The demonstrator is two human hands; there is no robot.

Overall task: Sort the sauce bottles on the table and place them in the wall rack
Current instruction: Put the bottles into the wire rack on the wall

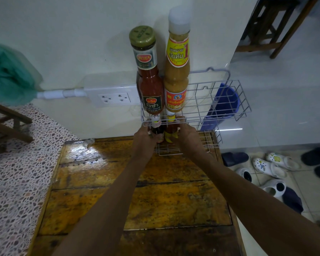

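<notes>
Seen from the head camera, looking down a wooden bench [100,191] butted against a white wall, with a wire wall rack [227,100] fixed at about 1 o'clock from the bench's middle. Two tiers to the rack: upper basket holding two tall bottles upright side by side at its 9 o'clock end, touching or nearly so, the ketchup bottle [150,84] with a gold-green cap on the outer side and the tan sauce bottle [176,78] with a white cap and yellow-red label just to its 3 o'clock side. Rest of the upper basket bare wire, a blue bucket [224,104] showing through it on the floor behind. Lower tier directly beneath, holding two smaller bottles: a dark sauce bottle [156,129] and, at its 3 o'clock, an orange sauce bottle [171,126] with a yellow neck band, both partly hidden by wire and fingers. Left hand [143,134] curled round the dark sauce bottle; right hand [187,133] curled round the orange sauce bottle, fingertips reaching to the upper basket's front wire. Both forearms stretched out across the bench toward 12 o'clock. White double wall socket [115,97] at 9 o'clock from the rack, a pipe running off it toward a green cloth [6,74]. Pale clogs [272,164] and dark slippers on the tiled floor at 3 o'clock of the bench; pebbled flooring at 9 o'clock.
</notes>
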